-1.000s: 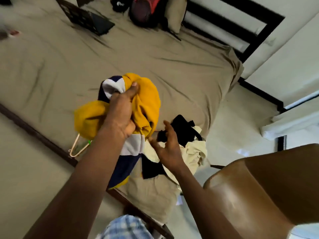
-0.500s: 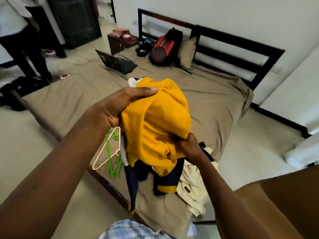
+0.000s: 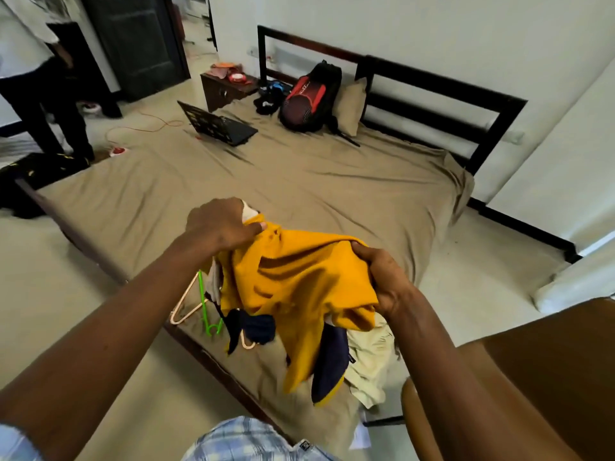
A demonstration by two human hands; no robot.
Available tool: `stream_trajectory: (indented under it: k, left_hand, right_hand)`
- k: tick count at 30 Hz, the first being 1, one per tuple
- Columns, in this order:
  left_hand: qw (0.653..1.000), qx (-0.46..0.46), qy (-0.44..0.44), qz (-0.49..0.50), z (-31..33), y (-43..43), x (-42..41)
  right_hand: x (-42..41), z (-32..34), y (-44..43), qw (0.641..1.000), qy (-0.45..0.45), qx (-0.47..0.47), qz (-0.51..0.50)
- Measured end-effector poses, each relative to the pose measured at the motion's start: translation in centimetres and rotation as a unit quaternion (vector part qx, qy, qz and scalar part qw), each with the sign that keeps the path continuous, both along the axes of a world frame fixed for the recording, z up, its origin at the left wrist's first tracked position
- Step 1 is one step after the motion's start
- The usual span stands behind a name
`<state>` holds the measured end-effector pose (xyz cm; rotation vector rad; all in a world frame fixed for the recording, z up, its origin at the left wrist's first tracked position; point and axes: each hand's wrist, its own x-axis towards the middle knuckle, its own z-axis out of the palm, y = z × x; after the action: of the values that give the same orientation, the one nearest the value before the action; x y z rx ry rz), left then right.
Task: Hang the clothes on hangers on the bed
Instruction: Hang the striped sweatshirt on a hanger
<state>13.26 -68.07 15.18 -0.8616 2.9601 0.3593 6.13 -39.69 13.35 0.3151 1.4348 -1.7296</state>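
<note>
A half-second ago the yellow shirt [image 3: 299, 277] was a bunched lump. Now it is stretched wide between the hands, above the near corner of the bed [image 3: 299, 181]. The left hand [image 3: 223, 224] grips the top end and the right hand [image 3: 382, 277] the other side, with the fingers [image 3: 362, 251] of both curled tight into the cloth. Opened out like this, it looks ready for one of the hangers [image 3: 203, 301] lying just below.

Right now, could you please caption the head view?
Left hand and right hand grip a yellow-and-navy cloth garment near a green plastic hanger on the tan-sheeted bed.
</note>
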Motion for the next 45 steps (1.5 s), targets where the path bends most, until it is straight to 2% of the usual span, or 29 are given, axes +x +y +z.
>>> stream_trajectory:
  k: [1, 2, 3, 5, 6, 8, 9, 10, 11, 13, 14, 15, 19, 23, 24, 26, 27, 29, 31, 32, 34, 35, 37, 39, 40, 41, 43, 45]
  left_hand:
    - [0.999, -0.008, 0.028, -0.025, 0.1, 1.3, 0.6]
    - [0.994, 0.042, 0.071, -0.071, 0.3, 2.7, 1.3]
    - [0.974, 0.148, 0.115, -0.124, 0.8, 4.1, 2.2]
    - [0.891, 0.381, 0.136, -0.207, 1.4, 6.7, 4.1]
    - [0.868, 0.42, 0.129, -0.231, 1.2, 7.8, 4.9]
    - [0.888, 0.362, 0.14, -0.247, 0.0, 9.4, 5.8]
    - [0.901, 0.327, 0.166, -0.231, -1.0, 9.9, 5.9]
    - [0.901, 0.327, 0.194, -0.211, -1.8, 10.1, 5.8]
    - [0.883, 0.37, 0.213, -0.194, -2.4, 10.0, 5.7]
    - [0.827, 0.493, 0.231, -0.14, -2.5, 9.4, 5.3]
    - [0.803, 0.531, 0.246, -0.113, -2.4, 8.9, 5.2]
    - [0.793, 0.54, 0.266, -0.095, -1.9, 8.3, 5.3]
    - [0.821, 0.485, 0.286, -0.088, -0.1, 7.6, 5.6]
    - [0.81, 0.491, 0.311, -0.078, -2.2, 11.4, 7.2]
    - [0.839, 0.451, 0.289, -0.101, -3.2, 12.6, 7.6]
    - [0.918, 0.315, 0.2, -0.135, -5.9, 15.0, 8.2]
    - [0.938, 0.268, 0.175, -0.133, -7.0, 15.7, 8.0]
    - [0.936, 0.298, 0.176, -0.064, -7.9, 15.2, 6.7]
    - [0.907, 0.362, 0.217, 0.008, -7.8, 13.1, 5.7]
    - [0.884, 0.393, 0.253, 0.027, -7.1, 11.9, 5.4]
    - [0.844, 0.456, 0.281, -0.027, -3.6, 10.5, 6.0]
    - [0.843, 0.465, 0.26, -0.081, -1.3, 10.3, 6.4]
    - [0.848, 0.471, 0.158, -0.183, 3.2, 10.1, 7.1]
    - [0.819, 0.52, 0.036, -0.24, 6.4, 10.2, 7.5]
    - [0.802, 0.541, 0.002, -0.253, 7.5, 10.3, 7.4]
    - [0.785, 0.562, -0.012, -0.259, 8.4, 10.4, 7.4]
    - [0.751, 0.606, 0.017, -0.261, 9.6, 10.5, 7.1]
    - [0.71, 0.651, 0.08, -0.256, 10.1, 10.2, 6.7]
  right_hand:
    - [0.1, 0.3, -0.4, 0.999, -0.027, -0.006, -0.016]
    - [0.2, 0.8, -0.9, 0.998, -0.048, -0.019, -0.025]
    - [0.3, 1.0, -1.5, 0.997, -0.065, -0.035, -0.028]
    - [1.1, 1.6, -2.6, 0.995, -0.082, -0.058, -0.022]
    - [1.5, 1.9, -3.1, 0.994, -0.085, -0.065, -0.02]
    - [2.3, 2.5, -3.8, 0.993, -0.086, -0.076, -0.022]
    - [2.6, 2.9, -3.9, 0.993, -0.084, -0.081, -0.023]
    - [2.7, 3.1, -3.9, 0.993, -0.074, -0.085, -0.019]
    - [2.8, 3.4, -3.8, 0.993, -0.066, -0.102, -0.012]
    - [2.4, 3.9, -3.0, 0.99, -0.057, -0.126, -0.008]
    - [2.2, 4.2, -2.4, 0.991, -0.048, -0.126, -0.006]
    - [1.8, 4.5, -1.8, 0.992, -0.041, -0.12, -0.014]
    - [0.9, 5.6, 0.1, 0.984, -0.035, -0.156, -0.077]
    - [1.6, 7.1, -0.1, 0.949, -0.071, -0.235, -0.197]
    - [1.8, 7.3, -0.4, 0.941, -0.08, -0.246, -0.22]
    - [2.4, 7.9, -0.7, 0.916, -0.105, -0.294, -0.251]
    - [2.8, 8.3, -0.8, 0.91, -0.1, -0.311, -0.256]
    - [2.9, 8.5, -0.7, 0.915, -0.053, -0.286, -0.28]
    - [2.1, 7.2, 0.6, 0.911, 0.072, -0.173, -0.368]
    - [1.3, 6.1, 1.6, 0.889, 0.145, -0.099, -0.424]
    - [0.0, 3.4, 4.5, 0.841, 0.235, -0.023, -0.486]
    - [-0.5, 2.0, 6.2, 0.828, 0.248, 0.0, -0.502]
    - [-0.9, -0.5, 8.9, 0.813, 0.256, 0.038, -0.521]
    - [-0.9, -2.2, 10.9, 0.803, 0.239, 0.08, -0.54]
    - [-0.9, -3.0, 11.5, 0.795, 0.222, 0.1, -0.556]
    - [-0.8, -3.6, 11.8, 0.784, 0.204, 0.125, -0.573]
    - [-0.6, -4.5, 12.3, 0.772, 0.201, 0.179, -0.577]
    - [-0.9, -5.5, 11.8, 0.794, 0.301, 0.204, -0.488]
